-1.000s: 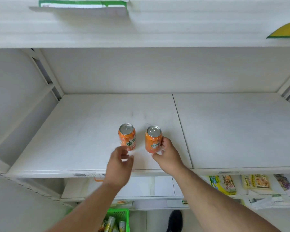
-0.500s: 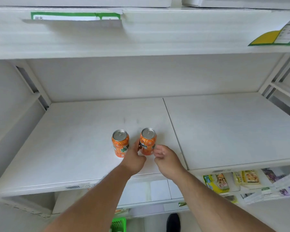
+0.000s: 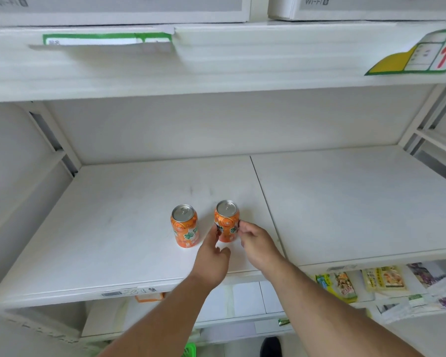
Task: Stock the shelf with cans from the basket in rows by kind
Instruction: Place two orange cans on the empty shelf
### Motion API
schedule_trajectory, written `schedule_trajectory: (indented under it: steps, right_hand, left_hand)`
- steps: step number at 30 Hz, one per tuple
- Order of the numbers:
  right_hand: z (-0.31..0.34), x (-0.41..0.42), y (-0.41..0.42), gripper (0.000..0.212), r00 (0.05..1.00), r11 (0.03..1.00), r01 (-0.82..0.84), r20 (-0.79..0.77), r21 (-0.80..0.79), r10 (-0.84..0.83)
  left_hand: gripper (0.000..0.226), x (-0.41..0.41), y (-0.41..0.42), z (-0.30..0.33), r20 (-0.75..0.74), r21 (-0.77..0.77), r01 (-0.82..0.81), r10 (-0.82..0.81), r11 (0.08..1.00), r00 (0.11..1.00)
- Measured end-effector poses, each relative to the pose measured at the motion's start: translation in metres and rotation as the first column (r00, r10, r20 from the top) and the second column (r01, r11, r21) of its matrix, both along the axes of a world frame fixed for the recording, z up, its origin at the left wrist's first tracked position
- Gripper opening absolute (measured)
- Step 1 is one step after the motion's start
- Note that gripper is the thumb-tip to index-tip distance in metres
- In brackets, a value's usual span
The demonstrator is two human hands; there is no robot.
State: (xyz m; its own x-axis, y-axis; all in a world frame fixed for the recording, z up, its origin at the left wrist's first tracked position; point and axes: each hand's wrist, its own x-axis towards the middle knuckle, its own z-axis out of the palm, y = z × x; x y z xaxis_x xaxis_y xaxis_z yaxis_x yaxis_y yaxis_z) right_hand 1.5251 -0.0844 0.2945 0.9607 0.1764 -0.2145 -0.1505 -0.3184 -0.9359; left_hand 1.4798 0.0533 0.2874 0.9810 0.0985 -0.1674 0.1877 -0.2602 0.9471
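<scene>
Basket: green plastic basket (image 3: 189,350) shows only a corner at 6 o'clock, low by the floor; its contents are out of sight.
Lower shelf: snack packets (image 3: 345,287) lie at 4 o'clock, below the working level.
Left hand: left hand (image 3: 211,258) reaches in from 6 o'clock, fingers loosely curved and touching the near left side of the right can; I judge it a steadying touch, not a full wrap.
Right hand: right hand (image 3: 255,243) comes in from 5 o'clock, fingers (image 3: 242,228) pinching the can's right flank, probably to twist the label forward or square it up.
Held can: right orange aluminium soda can (image 3: 226,221) stands upright on the white shelf board (image 3: 113,228), long axis vertical, silver top up, printed label facing the viewer.
Neighbour can: left orange aluminium soda can (image 3: 184,229) stands at 9 o'clock of the held one, upright, apart from it and untouched, same kind, so a row seems to be starting.
Far field: shelf back is bare white; green-edged price label (image 3: 106,39) hangs at 11 o'clock on the upper shelf lip.
</scene>
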Motion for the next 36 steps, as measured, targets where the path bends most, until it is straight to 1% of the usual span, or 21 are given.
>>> schedule_trajectory:
  steps: [3,10,13,16,19,21,23,26,30,34,36]
  right_hand:
    - [-0.01,0.009,0.003,0.041,0.999,0.997,0.034,-0.037,0.067,-0.032]
    - [-0.013,0.053,0.004,0.045,0.998,0.996,0.022,-0.057,0.084,-0.017]
    - [-0.009,0.069,0.005,0.047,0.998,0.994,0.011,-0.058,0.111,-0.004]
    - [-0.008,0.086,0.009,0.046,0.999,0.991,-0.006,-0.051,0.134,0.013]
    - [-0.008,0.105,0.016,0.047,0.999,0.991,-0.021,-0.035,0.13,0.026]
    - [-0.007,0.117,0.022,0.048,0.999,0.991,-0.035,-0.016,0.131,0.038]
    - [-0.006,0.129,0.027,0.048,0.999,0.989,-0.043,-0.014,0.144,0.046]
    - [-0.006,0.146,0.034,0.048,0.998,0.987,-0.053,-0.009,0.153,0.055]
    - [-0.004,0.161,0.038,0.047,0.999,0.992,-0.045,0.004,0.117,0.045]
    - [-0.004,0.167,0.036,0.045,1.0,0.996,-0.027,-0.008,0.088,0.028]
    - [-0.005,0.169,0.035,0.045,0.999,0.995,-0.042,-0.012,0.091,0.043]
  left_hand:
    - [0.072,0.01,-0.002,-0.002,-0.011,0.015,0.0,0.0,1.0,1.0]
    - [0.066,0.053,-0.005,0.008,-0.016,0.052,-0.029,0.03,0.998,0.999]
    - [0.069,0.079,-0.004,0.004,-0.069,0.067,-0.062,0.067,0.996,0.995]
    - [0.069,0.101,-0.004,0.005,-0.069,0.047,-0.102,0.105,0.994,0.992]
    - [0.062,0.118,-0.002,0.006,-0.049,0.005,-0.139,0.139,0.99,0.989]
    - [0.059,0.13,0.001,0.005,-0.038,0.015,-0.161,0.162,0.987,0.986]
    - [0.051,0.144,0.004,0.003,-0.021,0.015,-0.178,0.178,0.984,0.984]
    - [0.043,0.162,0.004,0.004,0.011,-0.028,-0.214,0.214,0.976,0.977]
    - [0.045,0.176,0.003,0.004,0.03,-0.033,-0.249,0.25,0.968,0.968]
    - [0.059,0.173,-0.003,0.008,0.03,-0.045,-0.325,0.326,0.945,0.945]
    - [0.058,0.171,-0.007,0.007,0.043,-0.036,-0.331,0.332,0.943,0.942]
